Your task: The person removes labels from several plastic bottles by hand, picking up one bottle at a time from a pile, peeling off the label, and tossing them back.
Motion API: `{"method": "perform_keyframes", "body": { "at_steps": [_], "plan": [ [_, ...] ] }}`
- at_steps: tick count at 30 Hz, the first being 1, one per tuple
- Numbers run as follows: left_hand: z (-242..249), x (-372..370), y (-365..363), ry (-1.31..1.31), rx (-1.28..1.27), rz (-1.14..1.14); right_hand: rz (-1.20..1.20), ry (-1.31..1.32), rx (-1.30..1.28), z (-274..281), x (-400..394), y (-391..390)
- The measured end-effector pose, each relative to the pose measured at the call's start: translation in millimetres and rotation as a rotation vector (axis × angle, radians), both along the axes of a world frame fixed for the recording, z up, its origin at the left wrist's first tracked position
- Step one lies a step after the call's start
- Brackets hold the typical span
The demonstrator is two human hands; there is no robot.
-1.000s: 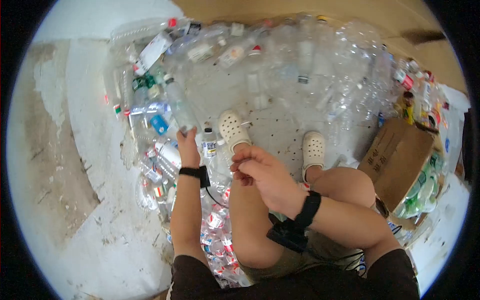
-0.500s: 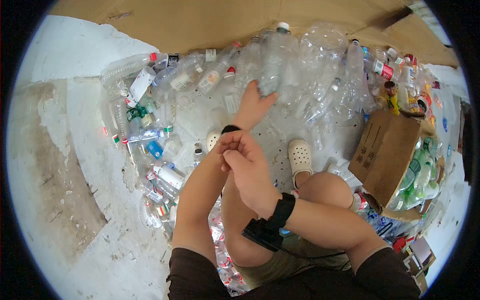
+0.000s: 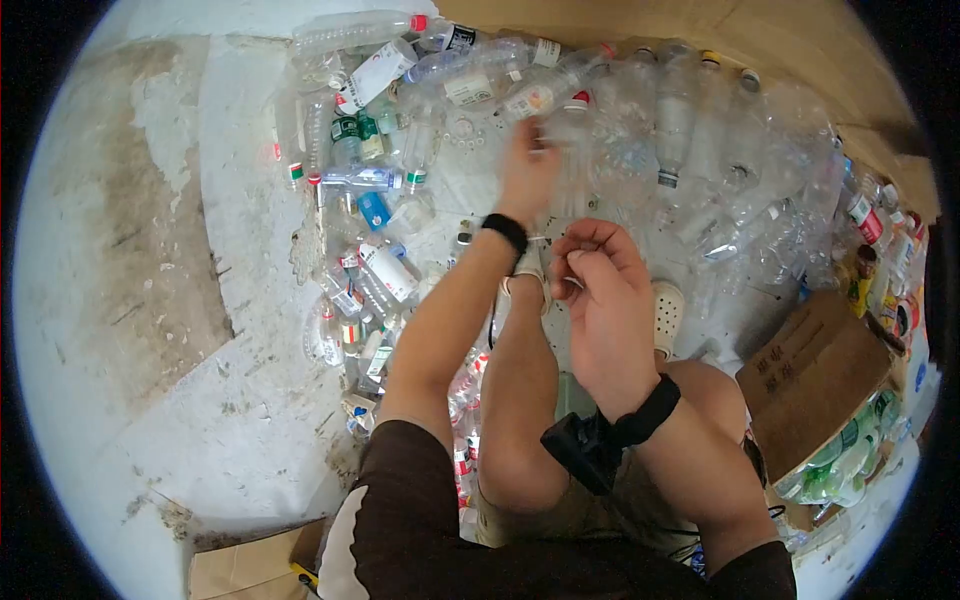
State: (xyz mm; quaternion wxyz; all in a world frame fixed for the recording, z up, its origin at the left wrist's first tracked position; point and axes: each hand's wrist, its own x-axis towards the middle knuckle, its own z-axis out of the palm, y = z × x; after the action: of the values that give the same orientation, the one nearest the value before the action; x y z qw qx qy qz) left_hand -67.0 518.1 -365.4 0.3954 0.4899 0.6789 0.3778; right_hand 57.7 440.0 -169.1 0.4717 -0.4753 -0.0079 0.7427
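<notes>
My left hand [image 3: 530,178] is blurred by motion, reaching out over the floor. Its fingers are smeared and lie right beside a clear plastic bottle [image 3: 575,150] with a red cap, which is blurred too. Nearer to me, my right hand [image 3: 605,290] hovers in front of my knees with loosely curled fingers and nothing visible in it. Behind the left hand lies a clear bottle with an orange-printed label [image 3: 535,99]. To its right is another clear bottle [image 3: 676,120], cap towards me.
Clear bottles pile along a cardboard sheet [image 3: 640,18] at the back. Labelled bottles [image 3: 362,178] lie at the left. A cardboard box [image 3: 815,375] with green bottles [image 3: 850,455] stands at the right. My cream clog [image 3: 667,318] rests on the floor. A strapped device [image 3: 585,450] hangs at my right wrist.
The view has shifted, so the floor and bottles appear further right and up. My left hand has left the white-capped clear bottle and is now by the red-capped one. My right hand appears further right.
</notes>
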Motion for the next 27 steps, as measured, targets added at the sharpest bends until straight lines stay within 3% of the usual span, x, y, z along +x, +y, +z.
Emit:
{"method": "perform_keyframes", "body": {
  "at_steps": [3, 4, 8, 11, 12, 14, 17, 20, 22, 24, 27],
  "plan": [
    [-63, -117, -19, 0.281, -0.138, 0.288, 0.025, 0.026, -0.055, 0, -3, 0],
    [-76, -149, -29, 0.526, -0.247, 0.309, 0.05, 0.036, -0.086, 0, -4, -1],
    [-117, -218, -65, 0.86, -0.512, 0.295, 0.087, 0.038, -0.154, 3, 0, -7],
    [-138, -221, -67, 0.874, -0.653, 0.291, 0.111, 0.063, -0.202, -1, 6, -8],
    [-136, -237, -57, 0.76, -0.768, 0.267, 0.12, 0.032, -0.206, -2, 8, -9],
    [-125, -224, -48, 0.823, -0.931, 0.29, 0.129, -0.004, -0.202, -6, 9, -9],
    [-115, -206, -55, 0.872, -0.783, 0.331, 0.158, -0.014, -0.14, -14, 7, -6],
    [-75, -192, -73, 0.745, -0.585, 0.328, 0.144, -0.025, -0.105, -10, -1, -1],
    [-28, -185, -92, 0.271, -0.331, 0.245, 0.142, -0.088, -0.104, -4, -5, 2],
    [55, -153, -108, -0.15, -0.181, 0.239, 0.197, -0.157, -0.073, 4, -9, -1],
    [187, -123, -137, -0.323, -0.131, 0.143, 0.282, -0.316, 0.07, 21, -19, -14]
  ]
}}
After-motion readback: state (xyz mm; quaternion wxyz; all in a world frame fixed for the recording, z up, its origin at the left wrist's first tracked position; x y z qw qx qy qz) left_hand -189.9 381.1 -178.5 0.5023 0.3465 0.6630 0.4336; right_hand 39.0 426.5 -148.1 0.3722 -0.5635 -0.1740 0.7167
